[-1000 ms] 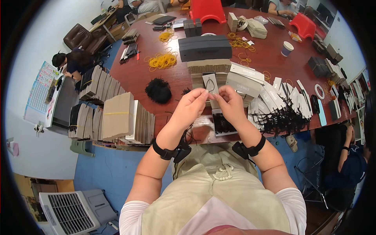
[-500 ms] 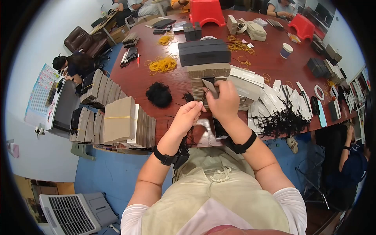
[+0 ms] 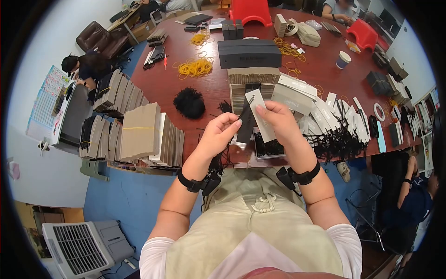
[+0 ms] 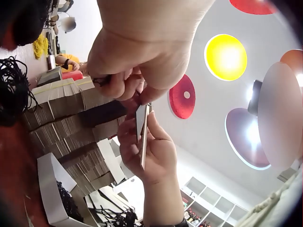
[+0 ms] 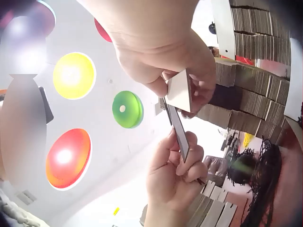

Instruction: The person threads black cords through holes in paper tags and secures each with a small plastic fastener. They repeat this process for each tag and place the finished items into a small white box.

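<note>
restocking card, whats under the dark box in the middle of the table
The dark box sits on stacks of brown cards; their edges show along its near side. How far they run beneath it, and the table below them, is covered.

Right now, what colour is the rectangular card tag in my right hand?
The card tag is white; best in head view.

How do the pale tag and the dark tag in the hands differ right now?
The pale tag is light grey and looks wider; the dark tag is black and narrower. The right hand holds the pale tag, the left hand pinches the dark tag. Both are long cards, meeting at their upper ends.
</note>
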Tool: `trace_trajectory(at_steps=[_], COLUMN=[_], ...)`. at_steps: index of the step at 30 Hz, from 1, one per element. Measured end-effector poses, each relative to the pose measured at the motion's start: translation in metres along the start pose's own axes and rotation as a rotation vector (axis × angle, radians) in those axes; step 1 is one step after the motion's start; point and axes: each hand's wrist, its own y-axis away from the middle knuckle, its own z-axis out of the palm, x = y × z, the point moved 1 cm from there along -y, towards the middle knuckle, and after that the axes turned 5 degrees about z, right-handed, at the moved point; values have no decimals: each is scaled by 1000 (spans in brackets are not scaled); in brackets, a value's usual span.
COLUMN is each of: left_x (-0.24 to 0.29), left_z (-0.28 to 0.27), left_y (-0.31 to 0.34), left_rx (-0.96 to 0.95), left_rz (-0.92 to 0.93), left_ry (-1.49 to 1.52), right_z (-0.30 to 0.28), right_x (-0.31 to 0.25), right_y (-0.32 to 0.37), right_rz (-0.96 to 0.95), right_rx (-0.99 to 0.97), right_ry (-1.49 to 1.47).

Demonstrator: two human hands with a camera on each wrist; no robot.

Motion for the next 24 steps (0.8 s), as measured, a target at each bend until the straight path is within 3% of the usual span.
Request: trace_trajectory(at_steps=[3,6,7,10,11,14,15,18,19,20,24], left_x=[5,3,6,8,8,16,15,13,15,16,9], left_z=[3,3,4,9,9,5,5,5,7,8,8], left_y=[2,4,5,10,12,17,18,17,17,17,17], left_rx=[-10,61,75,245,223,38,35,35,42,50,23], left_rz=[-69,57,66,138,152,89,96,97,81,64,51], left_ry=[-98,-500,-525,-580,-516,-398,-374,-352,-374,-397,-332], right_z=[12,18,23,23,22,26,28,21,21,19,17], right_x=[2,6,-5,-2,-1,-3,-4,8,-3,-4,-6], right_y=[1,2,12,14,14,18,20,9,7,0,-11], right_rz=[-34,-261,-389,-596,-720,-933,-891,-287,-134,-112,-140], right_rx=[-54,136,210,367,423,296,204,89,-6,-20,47], right_ry=[-106,262,593,767,912,1122,1138,398,28,-85,107])
